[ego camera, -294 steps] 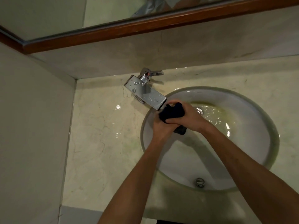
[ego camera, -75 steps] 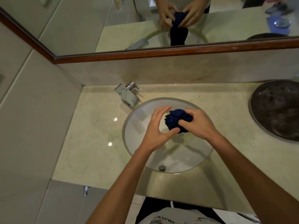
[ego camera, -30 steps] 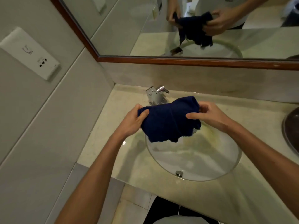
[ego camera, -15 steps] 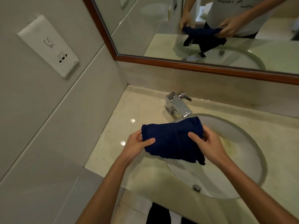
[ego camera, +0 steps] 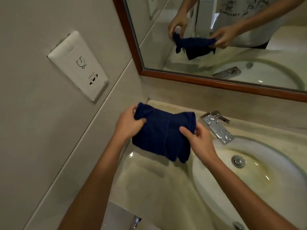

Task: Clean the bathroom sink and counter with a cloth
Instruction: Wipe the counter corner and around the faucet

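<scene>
Left hand (ego camera: 127,125) and right hand (ego camera: 199,140) pinch opposite ends of the cloth (ego camera: 162,135), which looks soft, limp, probably damp; best bunched in one palm.

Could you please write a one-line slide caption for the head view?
Left hand and right hand hold a folded navy cloth above the counter, left of the sink.

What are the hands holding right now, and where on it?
Both hold the dark blue cloth: left hand pinches its left end, right hand its right edge.
</scene>
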Demonstrator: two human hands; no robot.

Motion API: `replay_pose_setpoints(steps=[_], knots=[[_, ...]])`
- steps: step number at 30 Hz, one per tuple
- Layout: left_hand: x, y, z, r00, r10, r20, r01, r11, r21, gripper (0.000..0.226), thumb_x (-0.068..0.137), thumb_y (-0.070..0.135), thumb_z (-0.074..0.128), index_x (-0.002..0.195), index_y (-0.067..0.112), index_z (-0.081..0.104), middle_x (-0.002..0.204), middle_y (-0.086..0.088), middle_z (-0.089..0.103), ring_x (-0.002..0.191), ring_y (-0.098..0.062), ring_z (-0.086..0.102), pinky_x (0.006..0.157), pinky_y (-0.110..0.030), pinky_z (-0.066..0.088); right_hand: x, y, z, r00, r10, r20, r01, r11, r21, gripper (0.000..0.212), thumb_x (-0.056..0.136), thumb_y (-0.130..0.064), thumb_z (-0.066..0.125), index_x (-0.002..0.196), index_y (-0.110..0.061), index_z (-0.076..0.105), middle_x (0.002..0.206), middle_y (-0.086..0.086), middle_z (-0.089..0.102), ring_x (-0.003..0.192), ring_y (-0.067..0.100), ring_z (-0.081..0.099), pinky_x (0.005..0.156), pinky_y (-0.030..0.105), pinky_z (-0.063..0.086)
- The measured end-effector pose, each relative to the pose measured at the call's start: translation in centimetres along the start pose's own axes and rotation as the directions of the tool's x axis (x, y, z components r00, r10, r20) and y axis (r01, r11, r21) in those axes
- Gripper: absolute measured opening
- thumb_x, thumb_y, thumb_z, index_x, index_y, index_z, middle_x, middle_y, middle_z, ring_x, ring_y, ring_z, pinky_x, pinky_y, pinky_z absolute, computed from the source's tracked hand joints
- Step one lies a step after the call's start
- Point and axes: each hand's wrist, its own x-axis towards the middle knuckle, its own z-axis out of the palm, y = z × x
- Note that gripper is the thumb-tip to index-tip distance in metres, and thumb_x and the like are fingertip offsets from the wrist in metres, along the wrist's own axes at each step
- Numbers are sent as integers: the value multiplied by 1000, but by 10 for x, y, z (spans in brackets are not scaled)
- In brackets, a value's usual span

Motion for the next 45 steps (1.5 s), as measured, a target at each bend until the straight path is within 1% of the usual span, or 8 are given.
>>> replay_pose_setpoints(steps=[4, 6, 10, 14, 18, 23, 32, 45], knots=[[82, -6, 17, 1000, 8, -4, -7, 957, 290, 75, 90, 21, 75, 151, 7, 35, 148, -17, 50, 134, -34, 49, 110, -43, 42, 78, -3, 20, 994, -2, -112, -24, 972, -232, 51, 86, -36, 79, 128, -15, 59, 124, -1, 68, 112, 15, 66, 101, 43, 53], [90, -13, 40, 997, 73, 0, -66, 906, 419, 57, 92, 14, 68, 142, 3, 43, 140, -19, 52, 128, -37, 51, 101, -45, 44, 86, 0, 12, 983, -83, -162, 12, 917, -399, 62, 86, -39, 78, 138, -16, 55, 135, -1, 62, 118, 13, 61, 103, 38, 51], [75, -42, 85, 999, 16, 38, -33, 856, 515, 32, 92, 2, 54, 122, 6, 64, 119, -12, 65, 102, -29, 64, 75, -38, 50, 66, 12, -22, 948, -282, -148, 151, 807, -571, 38, 92, -21, 70, 129, -21, 64, 126, -3, 67, 107, 6, 60, 99, 38, 54], [90, -61, 114, 996, 93, -10, -80, 901, 426, 31, 99, 12, 56, 127, 7, 66, 128, -12, 64, 112, -26, 62, 86, -40, 55, 64, 16, -56, 890, -449, -79, 262, 646, -717, 25, 90, -10, 68, 114, -17, 72, 109, 0, 71, 91, 9, 62, 87, 24, 52], [132, -62, 142, 966, 251, -54, -208, 888, 409, 46, 103, 35, 53, 138, 5, 59, 142, -16, 56, 131, -31, 50, 101, -47, 49, 81, 28, -78, 880, -463, 103, 332, 447, -831, 26, 89, -14, 68, 115, -17, 72, 115, 1, 69, 104, 18, 60, 86, 38, 54], [166, -84, 191, 972, 211, -103, -140, 874, 465, 71, 99, 54, 48, 151, 8, 41, 157, -17, 39, 146, -34, 33, 123, -50, 23, 103, 38, -89, 851, -446, 277, 428, 283, -858, 31, 89, -20, 68, 119, -12, 71, 123, 6, 64, 112, 23, 53, 86, 40, 50], [169, -99, 205, 970, 193, -144, -87, 837, 540, 84, 95, 69, 36, 160, 17, 27, 167, -12, 23, 156, -28, 13, 128, -47, 4, 109, 54, -93, 882, -374, 287, 384, 218, -897, 37, 95, -33, 59, 126, -14, 66, 123, 4, 61, 113, 24, 53, 79, 40, 52], [108, -141, 168, 973, 214, -90, -147, 869, 472, 79, 97, 67, 45, 161, 22, 29, 170, -3, 20, 158, -21, 10, 129, -40, 7, 109, 61, -96, 861, -402, 313, 426, 232, -875, 35, 97, -30, 57, 128, -17, 63, 123, 5, 61, 113, 30, 52, 80, 40, 47]])
